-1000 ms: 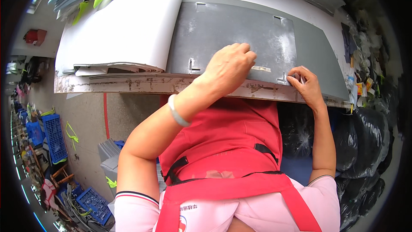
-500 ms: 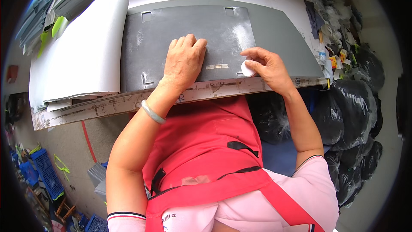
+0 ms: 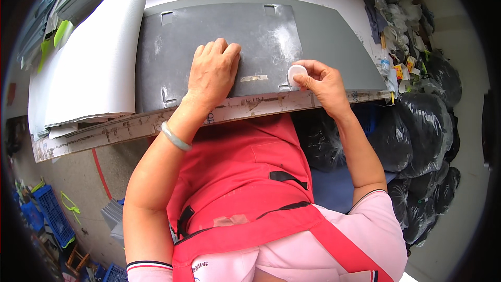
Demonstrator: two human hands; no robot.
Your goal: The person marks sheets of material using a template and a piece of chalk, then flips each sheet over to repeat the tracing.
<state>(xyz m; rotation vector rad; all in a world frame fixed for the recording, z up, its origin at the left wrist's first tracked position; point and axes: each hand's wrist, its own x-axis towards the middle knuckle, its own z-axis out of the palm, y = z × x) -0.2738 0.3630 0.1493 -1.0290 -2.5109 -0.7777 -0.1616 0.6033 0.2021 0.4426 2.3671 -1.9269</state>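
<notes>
A dark grey template board [image 3: 219, 26] with small corner cut-outs and powdery white smears lies on a larger grey-green sheet [image 3: 334, 42]. My left hand [image 3: 213, 70] rests on the board, its fingers curled and closed; their tips and the palm are hidden. Pinched between thumb and fingers of my right hand [image 3: 324, 81] is a round white disc of tailor's chalk [image 3: 296, 75]. The disc stands at the board's near right corner, beside the cut-out there. A short strip of tan tape [image 3: 254, 78] sticks to the board between my hands.
A white sheet [image 3: 96, 57] is folded over at the left of the worktable [image 3: 104, 134], whose worn front edge lies before me. Black plastic bags [image 3: 417, 130] pile up at the right. Blue crates [image 3: 55, 211] stand on the floor at lower left.
My right hand has tilted the chalk disc so that more of its face shows, and brought it to the corner cut-out. My left hand stays on the board. The whole view has shifted slightly.
</notes>
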